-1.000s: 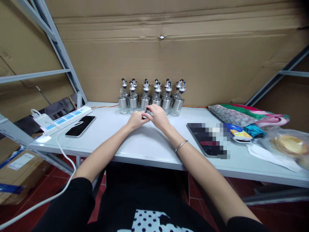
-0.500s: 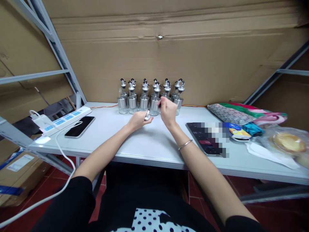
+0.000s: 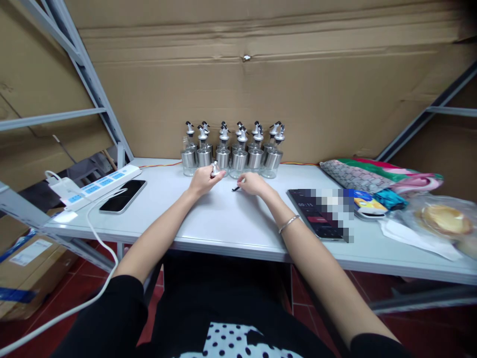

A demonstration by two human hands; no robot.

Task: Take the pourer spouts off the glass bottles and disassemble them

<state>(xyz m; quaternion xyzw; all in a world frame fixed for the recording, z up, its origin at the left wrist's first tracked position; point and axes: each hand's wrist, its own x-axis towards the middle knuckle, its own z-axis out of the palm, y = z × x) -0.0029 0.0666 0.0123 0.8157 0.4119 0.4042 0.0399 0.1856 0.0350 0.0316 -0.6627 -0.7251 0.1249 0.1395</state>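
Silver spout (image 3: 215, 169) in left hand (image 3: 202, 182)

A small silver pourer top (image 3: 215, 169), shaped like a cone with a narrower upper end, stands roughly upright in the left grip (image 3: 203, 181), above the counter (image 3: 208, 219). A short, thin black piece (image 3: 235, 189) sticks out from the fingertips of the right grip (image 3: 254, 184), slanting low over the counter; whether it touches the surface is unclear. Behind them, clear glass bottles (image 3: 239, 160) with silver metal bands stand upright in two close rows. The front bottle at the left end (image 3: 188, 159) has an open neck; the other front ones carry silver pourers with black parts.
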